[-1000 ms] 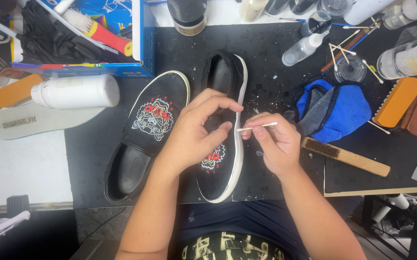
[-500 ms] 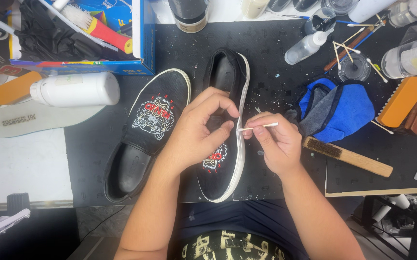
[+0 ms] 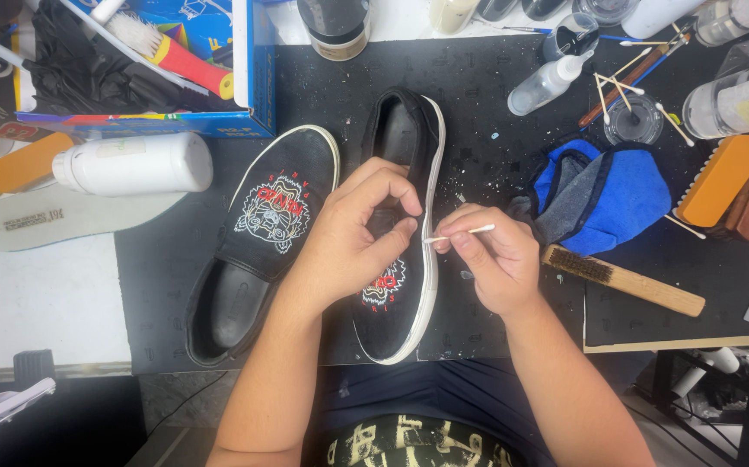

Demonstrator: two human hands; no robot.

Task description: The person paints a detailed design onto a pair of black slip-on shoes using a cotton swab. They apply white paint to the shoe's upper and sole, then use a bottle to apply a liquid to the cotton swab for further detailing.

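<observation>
The right hand (image 3: 491,264) pinches a cotton swab (image 3: 459,233) between thumb and fingertips, closed on its stem, with the swab lying level so that its near tip meets the white sole edge of the black slip-on shoe (image 3: 400,285). Just left of that pinch, the left hand (image 3: 353,238) lies over the shoe's embroidered upper, fingers curled down against it; it presses rather than clamps, which seems to keep the shoe steady and turned on its side so the sole edge faces the swab. Left of the holding hand, and touching the held shoe near the middle, lies the second slip-on shoe (image 3: 262,238), flat on the black mat (image 3: 495,112). Right of the swab hand, within easy reach, lie a wooden-handled brush (image 3: 625,281) and a crumpled blue cloth (image 3: 608,195). Beyond the grip stand a small squeeze bottle (image 3: 547,84) and a glass jar of swabs (image 3: 634,117). Far left lie a white bottle (image 3: 137,163) and a loose insole (image 3: 72,216).
</observation>
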